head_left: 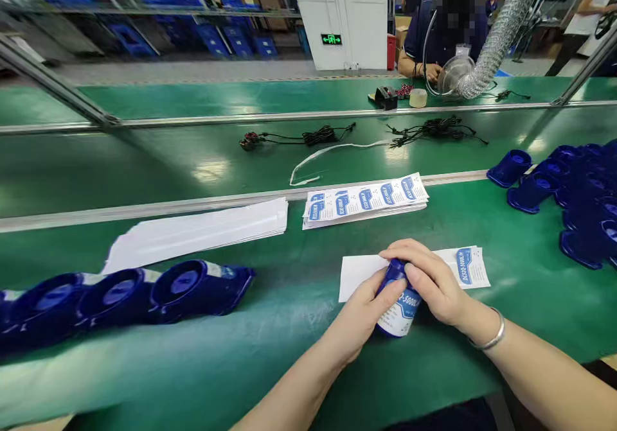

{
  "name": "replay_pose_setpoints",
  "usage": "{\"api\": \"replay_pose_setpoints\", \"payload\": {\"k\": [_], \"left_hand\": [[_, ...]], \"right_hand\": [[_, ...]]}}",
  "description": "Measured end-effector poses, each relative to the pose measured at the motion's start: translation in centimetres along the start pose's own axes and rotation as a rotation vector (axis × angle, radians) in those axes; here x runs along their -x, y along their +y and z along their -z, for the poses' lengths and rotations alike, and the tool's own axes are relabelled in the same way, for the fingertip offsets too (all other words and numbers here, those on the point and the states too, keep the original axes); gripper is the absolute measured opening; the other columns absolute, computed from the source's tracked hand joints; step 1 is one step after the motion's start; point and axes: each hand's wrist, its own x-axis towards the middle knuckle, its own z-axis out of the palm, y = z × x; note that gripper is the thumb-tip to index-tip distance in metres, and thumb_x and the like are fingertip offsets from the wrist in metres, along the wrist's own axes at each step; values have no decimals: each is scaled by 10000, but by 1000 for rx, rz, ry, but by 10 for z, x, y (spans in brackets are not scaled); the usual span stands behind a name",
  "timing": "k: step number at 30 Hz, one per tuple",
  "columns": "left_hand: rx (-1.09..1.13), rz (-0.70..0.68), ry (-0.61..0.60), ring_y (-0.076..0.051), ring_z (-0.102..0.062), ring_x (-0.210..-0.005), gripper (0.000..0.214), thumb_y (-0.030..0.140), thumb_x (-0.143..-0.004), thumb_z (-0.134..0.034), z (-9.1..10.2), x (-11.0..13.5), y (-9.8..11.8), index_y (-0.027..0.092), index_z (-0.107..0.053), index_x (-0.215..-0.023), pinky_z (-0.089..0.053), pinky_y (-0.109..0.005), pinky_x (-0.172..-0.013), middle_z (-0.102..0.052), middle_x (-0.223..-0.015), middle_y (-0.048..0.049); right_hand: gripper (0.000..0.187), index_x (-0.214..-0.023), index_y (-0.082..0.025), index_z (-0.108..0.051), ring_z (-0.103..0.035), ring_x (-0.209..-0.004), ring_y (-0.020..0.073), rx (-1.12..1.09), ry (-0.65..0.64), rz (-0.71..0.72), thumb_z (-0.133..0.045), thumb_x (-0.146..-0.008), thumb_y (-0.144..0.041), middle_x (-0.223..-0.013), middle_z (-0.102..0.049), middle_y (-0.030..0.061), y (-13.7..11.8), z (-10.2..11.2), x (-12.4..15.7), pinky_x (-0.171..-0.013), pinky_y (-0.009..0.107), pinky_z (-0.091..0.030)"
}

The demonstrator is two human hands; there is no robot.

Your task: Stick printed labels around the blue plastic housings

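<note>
Both of my hands are wrapped round one dark blue plastic housing [391, 330], which bears a white and blue printed label [403, 306]. My left hand [369, 306] grips its left side, thumb near the label's edge. From above and the right, my right hand [431, 277] closes over the housing, its thumb by the label's top. Beneath the hands lies a strip of label backing [357, 273], with one printed label [465, 267] showing on its right end. A stack of label sheets [366, 201] rests just behind. The housing's underside is hidden.
Blue housings with labels [193, 293] stand in a row at left; more housings [588, 193] cluster at right. White blank strips [202, 232] lie behind the left row. Black cable bundles [321, 135] sit beyond the metal rail. Across the bench, a person [448, 33] sits by a flexible duct [501, 33].
</note>
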Motion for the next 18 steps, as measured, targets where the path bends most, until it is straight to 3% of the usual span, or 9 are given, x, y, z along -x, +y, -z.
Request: {"api": "replay_pose_setpoints", "payload": {"k": [8, 13, 16, 18], "left_hand": [[-408, -91, 74, -256, -633, -975, 319, 410, -919, -564, -3, 6, 14, 168, -593, -1125, -489, -371, -847, -685, -1091, -80], [-582, -32, 192, -293, -648, -952, 421, 379, -830, -654, -12, 7, 13, 188, -561, -1194, -494, -404, -793, -684, -1102, -94], [-547, -52, 237, -311, -634, -1010, 485, 383, -810, -692, -13, 6, 10, 186, -568, -1236, -475, -422, -846, -682, -1142, -103], [-351, -75, 183, -298, -630, -1017, 456, 439, -848, -669, -10, 6, 9, 179, -601, -1216, -476, -407, -858, -690, -1131, -100]], "right_hand": [[342, -1349, -254, -570, -589, -1106, 215, 76, 68, -119, -426, -1042, -297, -1203, -639, 75, -7, -8, 3, -972, 389, -475], [342, -1356, -272, -559, -586, -1100, 217, 118, 73, -134, -449, -1034, -310, -1188, -641, 63, -5, -10, 5, -975, 392, -468], [349, -1369, -287, -547, -581, -1125, 222, 85, 66, -165, -466, -1032, -326, -1203, -640, 57, -3, -7, 5, -995, 391, -455], [343, -1360, -291, -557, -580, -1140, 228, 34, 73, -185, -467, -1033, -342, -1213, -639, 56, -2, -4, 4, -1006, 390, -449]]}}
